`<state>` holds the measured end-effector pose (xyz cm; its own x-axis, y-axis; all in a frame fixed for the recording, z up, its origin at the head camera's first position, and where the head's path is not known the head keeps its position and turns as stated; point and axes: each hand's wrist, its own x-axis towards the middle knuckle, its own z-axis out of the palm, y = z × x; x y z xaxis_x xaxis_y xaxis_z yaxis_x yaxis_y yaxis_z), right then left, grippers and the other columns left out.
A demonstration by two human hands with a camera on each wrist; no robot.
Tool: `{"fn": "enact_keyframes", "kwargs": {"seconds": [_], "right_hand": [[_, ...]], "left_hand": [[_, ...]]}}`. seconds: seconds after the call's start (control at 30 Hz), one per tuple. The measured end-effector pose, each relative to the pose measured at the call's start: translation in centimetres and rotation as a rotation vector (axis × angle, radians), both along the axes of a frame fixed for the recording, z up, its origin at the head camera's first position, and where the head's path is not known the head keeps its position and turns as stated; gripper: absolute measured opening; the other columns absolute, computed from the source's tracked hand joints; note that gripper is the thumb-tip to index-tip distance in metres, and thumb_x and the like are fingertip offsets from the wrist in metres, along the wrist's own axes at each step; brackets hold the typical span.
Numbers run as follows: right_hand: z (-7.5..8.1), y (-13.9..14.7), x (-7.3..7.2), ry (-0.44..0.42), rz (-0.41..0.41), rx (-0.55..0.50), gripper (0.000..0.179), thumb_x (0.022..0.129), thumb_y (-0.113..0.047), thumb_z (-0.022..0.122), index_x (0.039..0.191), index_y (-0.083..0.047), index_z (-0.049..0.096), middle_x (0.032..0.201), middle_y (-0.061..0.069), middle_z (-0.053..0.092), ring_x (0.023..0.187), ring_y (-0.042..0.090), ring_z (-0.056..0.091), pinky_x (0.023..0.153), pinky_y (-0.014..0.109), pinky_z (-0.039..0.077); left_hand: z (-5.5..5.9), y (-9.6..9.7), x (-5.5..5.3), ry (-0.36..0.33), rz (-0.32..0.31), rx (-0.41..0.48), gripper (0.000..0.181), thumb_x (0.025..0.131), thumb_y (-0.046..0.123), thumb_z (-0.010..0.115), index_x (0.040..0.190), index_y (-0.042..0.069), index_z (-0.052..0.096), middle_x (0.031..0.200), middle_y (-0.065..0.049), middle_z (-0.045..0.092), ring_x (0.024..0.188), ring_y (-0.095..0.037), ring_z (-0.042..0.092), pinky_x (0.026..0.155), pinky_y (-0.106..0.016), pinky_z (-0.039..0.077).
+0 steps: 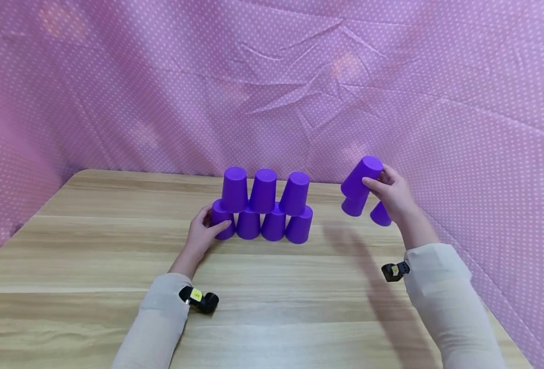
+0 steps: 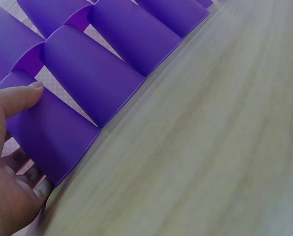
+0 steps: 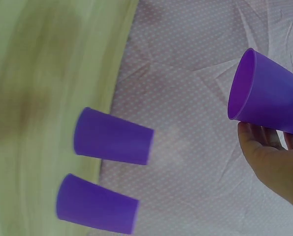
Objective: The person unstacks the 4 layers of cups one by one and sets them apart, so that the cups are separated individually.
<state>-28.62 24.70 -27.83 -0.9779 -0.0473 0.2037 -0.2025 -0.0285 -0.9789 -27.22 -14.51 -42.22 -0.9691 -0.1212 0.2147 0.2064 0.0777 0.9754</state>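
Upside-down purple plastic cups form a stacked wall: a bottom row of several cups (image 1: 273,226) carries three more (image 1: 263,192). At the wall's left end my left hand (image 1: 200,237) grips the end bottom cup (image 2: 52,132), its thumb across the front and the other fingers around the outer side. Raised above the table on the right, my right hand (image 1: 395,199) holds another purple cup (image 1: 360,177), mouth down and tilted. The right wrist view shows that cup's open rim (image 3: 241,83), with fingers along its side; part of the cup is cut off there.
Two more upside-down purple cups stand on the table at the back right, one (image 1: 353,207) partly behind the held cup and one (image 1: 380,215) beside the right hand. Dotted pink cloth (image 1: 272,102) hangs around the wooden table (image 1: 272,302).
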Motion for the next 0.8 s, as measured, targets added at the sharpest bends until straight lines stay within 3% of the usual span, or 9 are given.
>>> {"fn": "enact_keyframes", "kwargs": {"seconds": [0.23,0.43,0.63,0.8], "right_hand": [[-2.4,0.9,0.3,-0.054,-0.010,0.038,0.062,0.079,-0.006,0.062,0.132,0.000,0.029,0.108,0.001,0.049,0.103,0.013,0.046,0.095,0.031,0.031],[-3.9,1.8,0.7,-0.022,0.006,0.048,0.053,0.081,-0.004,0.059,0.128,-0.001,0.035,0.104,-0.002,0.051,0.099,0.011,0.048,0.087,0.024,0.038],[-5.3,2.8,1.1,-0.045,0.023,-0.024,0.047,0.081,-0.002,0.058,0.124,-0.010,0.040,0.105,-0.004,0.049,0.096,0.007,0.049,0.091,0.029,0.035],[-6.0,3.7,1.5,-0.024,-0.002,-0.054,0.033,0.080,0.001,0.057,0.107,-0.018,0.049,0.098,-0.005,0.053,0.076,0.002,0.051,0.070,0.016,0.044]], "left_hand": [[0.0,-0.1,-0.1,-0.012,-0.001,-0.005,0.058,0.072,0.008,0.069,0.124,0.003,0.042,0.116,-0.018,0.047,0.104,-0.028,0.043,0.091,-0.037,0.033],[0.0,-0.1,-0.2,-0.028,-0.002,-0.007,0.059,0.073,0.009,0.068,0.125,0.004,0.041,0.118,-0.018,0.045,0.106,-0.028,0.041,0.092,-0.037,0.031],[0.0,-0.1,-0.2,-0.031,0.003,-0.016,0.058,0.072,0.008,0.068,0.124,0.004,0.041,0.116,-0.017,0.046,0.105,-0.027,0.043,0.091,-0.037,0.033],[-0.1,-0.1,-0.2,-0.024,0.004,-0.018,0.058,0.072,0.008,0.068,0.124,0.004,0.042,0.116,-0.017,0.046,0.104,-0.027,0.043,0.090,-0.037,0.033]]}}
